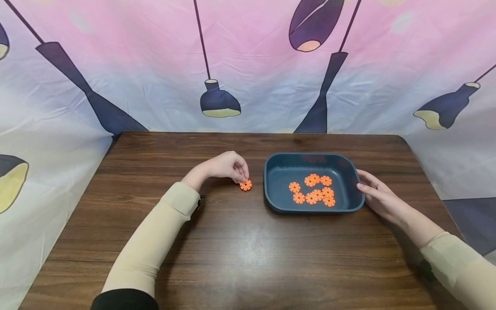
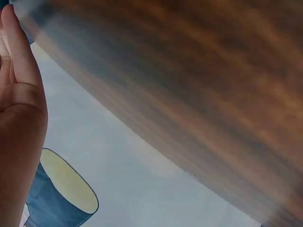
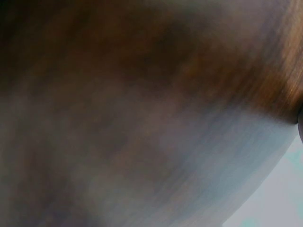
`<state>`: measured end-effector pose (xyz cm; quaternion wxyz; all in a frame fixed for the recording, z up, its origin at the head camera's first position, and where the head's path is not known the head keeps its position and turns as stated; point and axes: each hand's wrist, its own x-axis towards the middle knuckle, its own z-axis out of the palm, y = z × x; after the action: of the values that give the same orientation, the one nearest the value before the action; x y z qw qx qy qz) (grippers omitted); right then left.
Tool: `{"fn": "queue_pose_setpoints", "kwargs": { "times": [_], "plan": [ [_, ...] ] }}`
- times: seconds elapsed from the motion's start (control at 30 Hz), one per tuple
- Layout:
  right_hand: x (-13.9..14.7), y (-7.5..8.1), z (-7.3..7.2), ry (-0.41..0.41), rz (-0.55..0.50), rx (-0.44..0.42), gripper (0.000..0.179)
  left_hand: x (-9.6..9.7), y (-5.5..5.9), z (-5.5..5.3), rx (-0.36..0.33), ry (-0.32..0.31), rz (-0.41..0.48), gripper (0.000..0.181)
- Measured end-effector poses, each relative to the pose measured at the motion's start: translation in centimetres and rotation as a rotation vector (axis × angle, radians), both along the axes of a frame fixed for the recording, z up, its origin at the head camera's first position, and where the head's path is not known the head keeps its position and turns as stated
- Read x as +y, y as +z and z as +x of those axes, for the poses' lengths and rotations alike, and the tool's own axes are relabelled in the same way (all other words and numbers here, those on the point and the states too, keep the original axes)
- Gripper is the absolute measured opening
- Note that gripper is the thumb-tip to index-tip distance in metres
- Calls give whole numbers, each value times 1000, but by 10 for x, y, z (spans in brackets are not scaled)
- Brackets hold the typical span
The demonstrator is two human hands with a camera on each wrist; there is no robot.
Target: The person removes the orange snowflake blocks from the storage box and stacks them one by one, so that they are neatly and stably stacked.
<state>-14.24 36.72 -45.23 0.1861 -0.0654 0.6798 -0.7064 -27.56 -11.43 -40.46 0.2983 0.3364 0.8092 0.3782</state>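
Left of the bin, my left hand [image 1: 231, 167] pinches an orange notched plastic disc [image 1: 246, 185] between thumb and fingers, just over the table or touching it; I cannot tell which. The left wrist view shows part of that hand [image 2: 22, 71] along its left edge, with the disc out of sight. My right hand [image 1: 379, 196] holds the right end of a dark blue rectangular bin [image 1: 277, 201], thumb at the rim and fingers along the outer wall. Several similar orange discs [image 1: 299, 197] lie scattered and partly overlapping on the bin's floor. The right wrist view is mostly blurred wood.
Under everything is a dark brown wooden table [image 1: 240, 267] with rounded far corners. Behind its far edge hangs a pink and pale blue cloth [image 1: 255, 56] printed with lamps. The bin's raised walls surround the discs inside.
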Motion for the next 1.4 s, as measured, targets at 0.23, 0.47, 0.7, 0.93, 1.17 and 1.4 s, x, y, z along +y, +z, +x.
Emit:
{"fn": "queue_pose_setpoints", "kwargs": {
  "times": [0.23, 0.47, 0.7, 0.93, 1.17, 1.4],
  "plan": [
    [0, 0, 0, 1, -17, 5, 40, -3, -4, 3, 33, 2, -65, 8],
    [0, -1, 0, 0, -23, 5, 40, -4, -5, 5, 71, -7, -107, 9],
    [0, 0, 0, -5, -10, -5, 40, -4, -3, 7, 72, 1, -129, 12],
    [1, 0, -1, 5, 8, -2, 39, -8, 1, 7, 105, 2, -124, 13],
    [2, 1, -1, 15, 25, -1, 40, -2, 8, 7, 208, 8, -83, 9],
    [2, 0, -1, 10, 32, -2, 39, 17, 29, 8, 305, 0, -56, 9]
  ]
}}
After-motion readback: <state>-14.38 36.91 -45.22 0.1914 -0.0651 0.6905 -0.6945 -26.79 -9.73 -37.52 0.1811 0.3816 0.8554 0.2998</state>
